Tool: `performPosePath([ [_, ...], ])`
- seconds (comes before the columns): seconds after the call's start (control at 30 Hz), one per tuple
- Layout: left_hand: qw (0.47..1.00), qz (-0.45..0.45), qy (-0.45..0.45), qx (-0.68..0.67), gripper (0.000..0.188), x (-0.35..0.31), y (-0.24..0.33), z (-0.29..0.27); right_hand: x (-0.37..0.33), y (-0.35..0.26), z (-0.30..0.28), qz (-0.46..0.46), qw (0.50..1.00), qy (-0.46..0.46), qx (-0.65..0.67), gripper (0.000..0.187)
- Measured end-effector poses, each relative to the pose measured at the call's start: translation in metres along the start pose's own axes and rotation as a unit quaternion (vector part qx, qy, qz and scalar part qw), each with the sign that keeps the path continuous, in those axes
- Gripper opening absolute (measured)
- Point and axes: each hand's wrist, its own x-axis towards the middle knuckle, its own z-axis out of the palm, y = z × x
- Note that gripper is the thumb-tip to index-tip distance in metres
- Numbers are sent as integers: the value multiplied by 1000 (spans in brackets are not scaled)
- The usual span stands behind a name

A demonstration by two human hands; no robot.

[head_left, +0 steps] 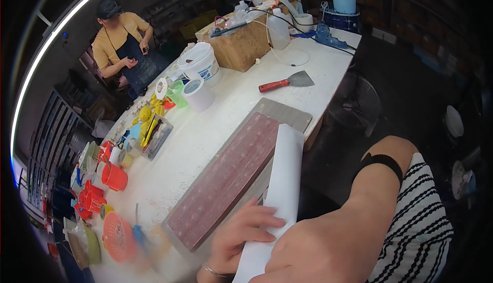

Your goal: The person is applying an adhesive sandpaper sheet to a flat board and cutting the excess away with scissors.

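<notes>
A long white sheet (288, 165), folded or rolled into a strip, stands in front of me at the table's near edge. My left hand (246, 229) grips it from the left, fingers bent across its face; a bracelet circles that wrist. My right hand (308, 249) closes on the sheet's lower right side, its fingertips mostly hidden from view. Just beyond, a long dark red slab (226, 180) with pale spots lies on a grey board (295, 114). The sheet covers part of the board's near side.
A scraper with a red handle (275, 85) lies beyond the board on the white table (169, 165). Red cups (114, 176), a coral strainer (119, 236), a white bucket (199, 63) and a cardboard box (241, 46) stand around. Another person (123, 41) is at the far left.
</notes>
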Motion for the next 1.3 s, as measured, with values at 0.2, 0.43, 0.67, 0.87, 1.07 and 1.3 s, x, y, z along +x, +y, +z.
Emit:
performPosePath([
  [0.2, 989, -31, -115, -82, 12, -2, -5, -4, 10, -9, -4, 49, 997, -45, 35, 39],
  [0.43, 981, -2, -124, -151, 15, -18, -9, -3, -10, -19, -16, 177, 979, -53, 90, 28],
  [0.67, 999, -32, -16, 28, 20, -22, 15, 9, -19, -9, -26, 275, 959, 9, 63, 45],
  [0.87, 978, -6, 30, 204, 20, -27, -14, 11, -44, 16, -33, 513, 824, -39, 237, 64],
  [1.07, 948, 2, 21, 318, 18, -23, -22, 15, -64, 31, -28, 574, 764, 35, 294, 53],
  [1.3, 923, 22, 70, 377, 21, -16, -35, 23, -49, 26, -43, 508, 856, -96, 18, 19],
])
